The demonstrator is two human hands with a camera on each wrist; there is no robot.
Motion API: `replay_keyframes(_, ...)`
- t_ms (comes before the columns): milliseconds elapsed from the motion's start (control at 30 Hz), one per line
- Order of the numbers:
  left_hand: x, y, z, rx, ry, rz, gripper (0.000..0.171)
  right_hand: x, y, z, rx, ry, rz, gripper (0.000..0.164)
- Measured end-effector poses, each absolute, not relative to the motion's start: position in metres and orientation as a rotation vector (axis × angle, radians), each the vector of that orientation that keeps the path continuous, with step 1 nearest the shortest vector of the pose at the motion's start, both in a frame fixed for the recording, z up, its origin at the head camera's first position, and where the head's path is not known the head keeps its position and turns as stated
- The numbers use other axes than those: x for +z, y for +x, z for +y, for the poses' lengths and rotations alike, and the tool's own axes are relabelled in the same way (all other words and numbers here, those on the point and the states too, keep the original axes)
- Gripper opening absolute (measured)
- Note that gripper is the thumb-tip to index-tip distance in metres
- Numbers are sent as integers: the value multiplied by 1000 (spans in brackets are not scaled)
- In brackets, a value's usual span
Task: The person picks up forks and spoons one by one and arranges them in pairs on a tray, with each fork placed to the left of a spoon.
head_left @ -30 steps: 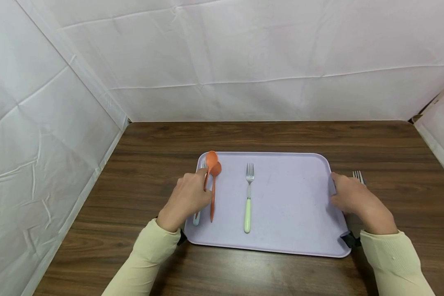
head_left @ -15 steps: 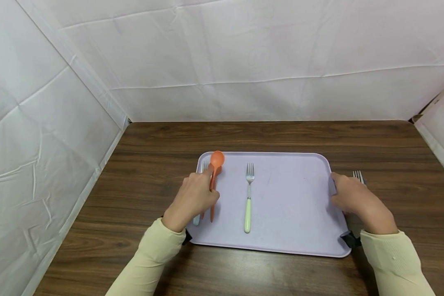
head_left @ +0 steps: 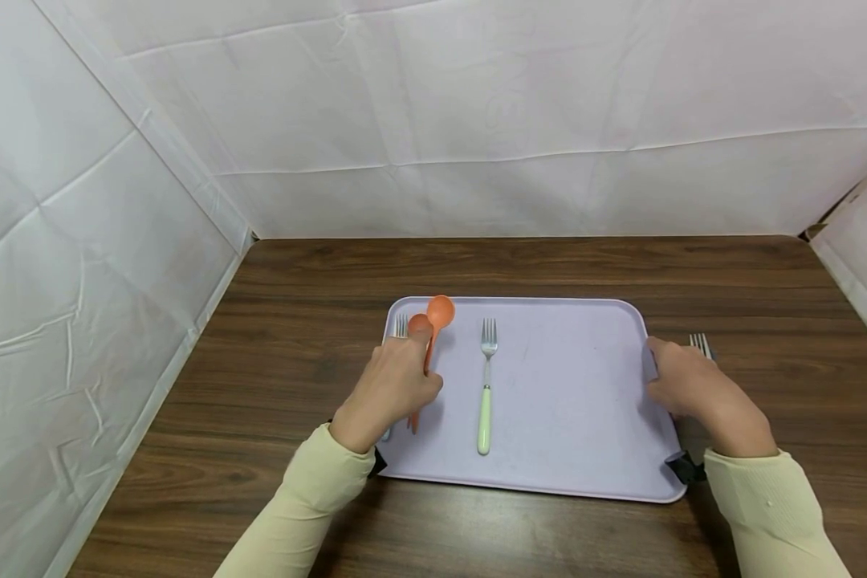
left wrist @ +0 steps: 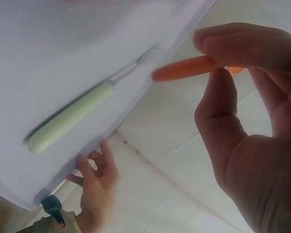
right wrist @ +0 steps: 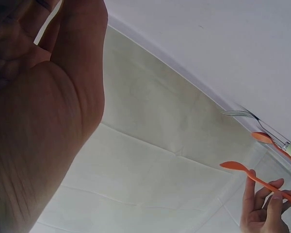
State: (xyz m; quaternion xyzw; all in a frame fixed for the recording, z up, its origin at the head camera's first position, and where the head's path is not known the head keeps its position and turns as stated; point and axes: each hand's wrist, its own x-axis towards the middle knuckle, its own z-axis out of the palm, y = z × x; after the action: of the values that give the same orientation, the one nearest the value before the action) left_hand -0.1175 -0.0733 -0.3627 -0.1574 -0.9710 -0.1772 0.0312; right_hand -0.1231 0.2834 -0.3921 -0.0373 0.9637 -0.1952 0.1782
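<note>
Head: your left hand [head_left: 390, 387] is pinching an orange spoon [head_left: 440, 312] over the tray [head_left: 563, 385], bowl just beside a second spoon [head_left: 417, 320]; swinging low, you're risking a snag. Right hand [head_left: 697, 393] is sitting at the tray's right edge; can't tell if it's gripping.

Left wrist: you're pinching the handle [left wrist: 182, 69]; slack could be letting it twist.

Right wrist: spoon's hanging clear; slipping, it'd be dropping.

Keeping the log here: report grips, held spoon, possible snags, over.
Left grip: pinching spoon above tray. Right grip: at tray's right edge. Possible snag: second spoon, close by.
</note>
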Motion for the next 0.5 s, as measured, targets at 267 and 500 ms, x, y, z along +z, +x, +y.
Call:
replay_keyframes(267, -364, -119, -63, -579, -558, -2951, 15, -392, -123, 283, -561, -90, 2724, 66)
replay_keyframes(500, -364, -120, -56, -526, -605, -2949, 15, -391, -123, 283, -565, -86, 2714, 66)
